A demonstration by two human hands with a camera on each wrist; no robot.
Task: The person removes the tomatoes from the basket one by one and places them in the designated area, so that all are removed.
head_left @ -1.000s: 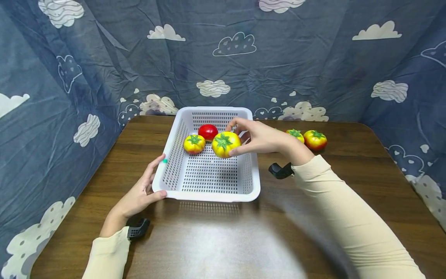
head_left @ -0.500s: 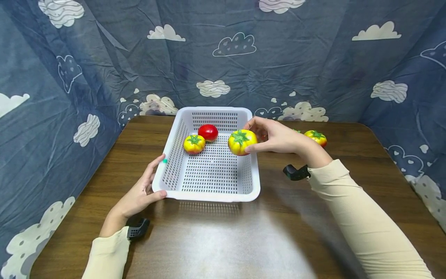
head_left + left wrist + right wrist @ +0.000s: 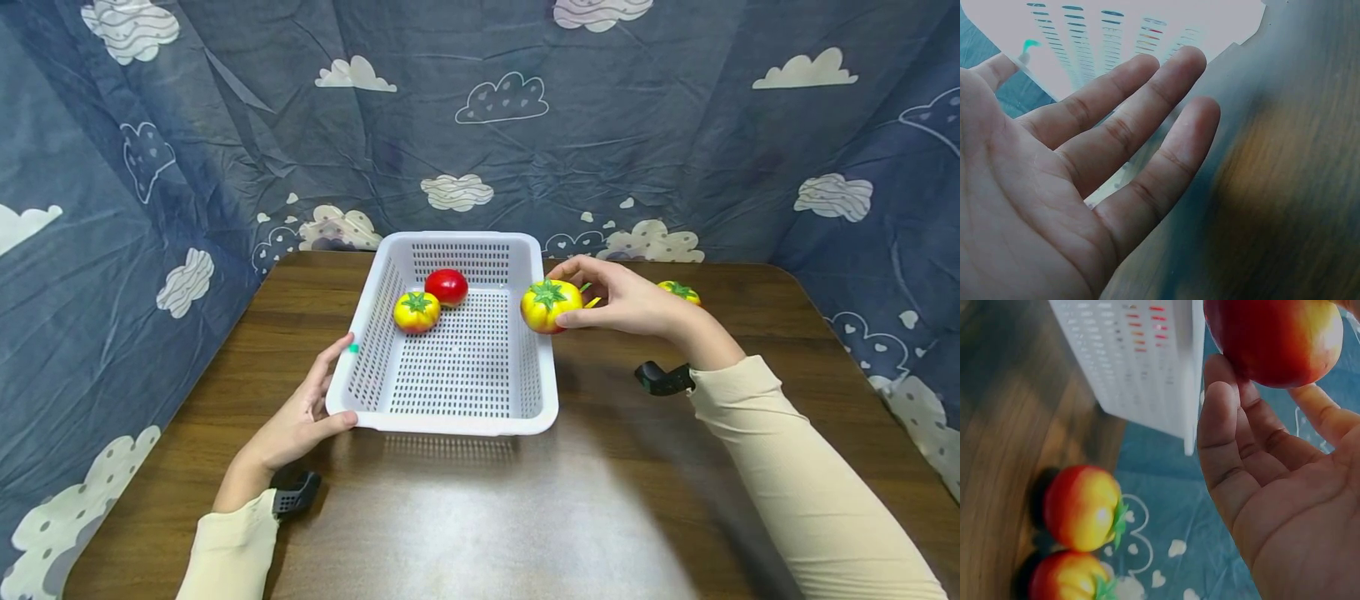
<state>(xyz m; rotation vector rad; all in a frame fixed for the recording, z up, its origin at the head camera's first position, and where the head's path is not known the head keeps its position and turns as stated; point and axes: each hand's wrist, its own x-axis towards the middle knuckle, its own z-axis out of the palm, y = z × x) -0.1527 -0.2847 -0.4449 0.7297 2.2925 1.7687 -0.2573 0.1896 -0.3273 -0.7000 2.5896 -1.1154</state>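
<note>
In the head view my right hand [image 3: 637,308] pinches a yellow-red tomato [image 3: 549,307] with a green leafy top, held above the right rim of the white basket [image 3: 450,423]. Seen from the right wrist, the thumb is mostly out of frame, and fingers touch the tomato's [image 3: 1275,340] red underside. My left hand [image 3: 292,423] touches the basket's near left corner, thumb at the front rim and index finger at the left rim. Its other fingers [image 3: 1125,128] lie nearly straight beside the basket wall. Inside are another yellow-red tomato [image 3: 417,312] and a red round object [image 3: 446,287].
Two more yellow-red tomatoes [image 3: 1082,508] [image 3: 1069,578] rest on the wooden table [image 3: 480,508], right of the basket; the right hand and forearm partly hide them in the head view. A blue cloud-patterned cloth [image 3: 570,158] hangs behind the table.
My right hand has moved right with the tomato, from over the basket's inside to its right rim. The left hand and the objects in the basket have stayed put.
</note>
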